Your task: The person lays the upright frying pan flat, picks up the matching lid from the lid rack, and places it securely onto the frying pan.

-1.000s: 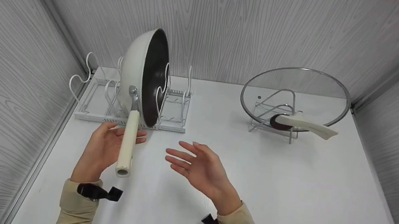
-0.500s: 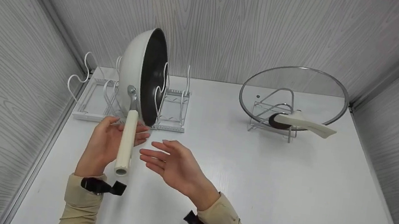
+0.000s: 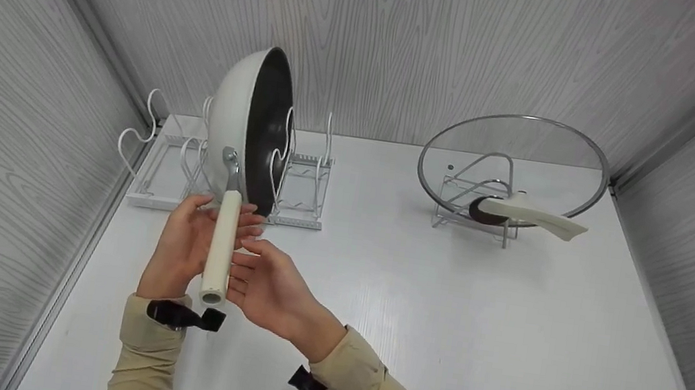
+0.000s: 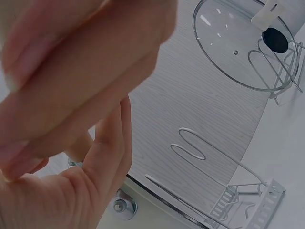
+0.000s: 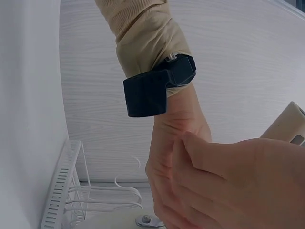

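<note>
A cream-white frying pan (image 3: 234, 104) with a dark inside stands on its edge in a white wire rack (image 3: 163, 202), its cream handle (image 3: 220, 248) pointing towards me. My left hand (image 3: 176, 252) lies just behind and left of the handle, fingers extended past it to the right. From the right, my right hand (image 3: 278, 297) brings its fingertips up to the handle, partly hidden behind it. Neither hand's fingers are curled round the handle, and contact cannot be made out. In the right wrist view, the right hand (image 5: 243, 179) overlaps the left hand (image 5: 167, 176).
A glass lid (image 3: 570, 158) with a metal rim and a cream-and-dark knob handle (image 3: 528, 215) leans in a small wire stand (image 3: 475, 228) on the right. White tabletop (image 3: 502, 353) extends in front. Grey wood-grain panels (image 3: 396, 45) enclose the back and sides.
My right hand has moved left, from apart to beside the handle. My left hand has shifted slightly forward and right. The pan, rack and lid stay put.
</note>
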The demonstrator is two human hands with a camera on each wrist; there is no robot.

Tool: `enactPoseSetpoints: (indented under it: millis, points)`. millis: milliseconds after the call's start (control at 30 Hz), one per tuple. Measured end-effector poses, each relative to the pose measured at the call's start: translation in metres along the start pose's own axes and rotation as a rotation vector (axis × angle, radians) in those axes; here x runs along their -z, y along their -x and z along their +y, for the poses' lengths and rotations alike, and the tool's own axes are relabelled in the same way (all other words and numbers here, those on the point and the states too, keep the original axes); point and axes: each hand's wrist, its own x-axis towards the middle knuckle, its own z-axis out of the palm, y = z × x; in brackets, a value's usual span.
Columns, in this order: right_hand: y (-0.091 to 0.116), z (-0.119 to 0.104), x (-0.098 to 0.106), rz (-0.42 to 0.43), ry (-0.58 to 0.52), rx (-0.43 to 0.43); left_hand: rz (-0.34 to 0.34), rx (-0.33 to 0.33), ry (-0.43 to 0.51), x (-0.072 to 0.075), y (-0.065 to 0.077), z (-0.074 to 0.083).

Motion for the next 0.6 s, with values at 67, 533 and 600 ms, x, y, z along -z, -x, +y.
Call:
enactPoseSetpoints:
  millis: [67, 533, 600]
  points:
    - [-0.002, 0.001, -0.002, 0.012, -0.008, 0.009, 0.008, -0.011, 0.007, 0.001, -0.002, 0.002]
    - [-0.007, 0.008, -0.017, 0.043, -0.083, -0.001, -0.082, 0.045, 0.121, 0.006, -0.008, 0.002]
    - [-0.008, 0.009, -0.020, 0.042, -0.107, -0.002, -0.106, 0.048, 0.136, 0.005, -0.009, 0.002]
